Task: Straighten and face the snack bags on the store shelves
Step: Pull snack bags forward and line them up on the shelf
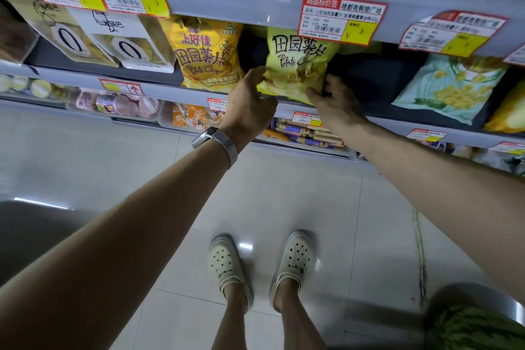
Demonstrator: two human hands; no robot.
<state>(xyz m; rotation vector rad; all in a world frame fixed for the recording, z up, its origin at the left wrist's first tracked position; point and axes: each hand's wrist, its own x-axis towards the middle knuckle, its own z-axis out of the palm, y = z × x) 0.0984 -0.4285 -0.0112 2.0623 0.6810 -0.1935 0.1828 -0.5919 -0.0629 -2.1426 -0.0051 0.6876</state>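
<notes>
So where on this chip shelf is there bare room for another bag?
Widest bare stretch: between the pale yellow bag and the teal bag. A narrow gap separates it from the orange bag. Left of that, white-labelled bags crowd together.

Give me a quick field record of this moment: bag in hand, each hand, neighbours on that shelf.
bag in hand: pale yellow chip bag, front facing out, top behind a price tag
left hand: grips its lower left corner
right hand: grips its lower right corner
left neighbour: orange chip bag, a dark gap between
right neighbour: teal bag, lying tilted, well apart
</notes>
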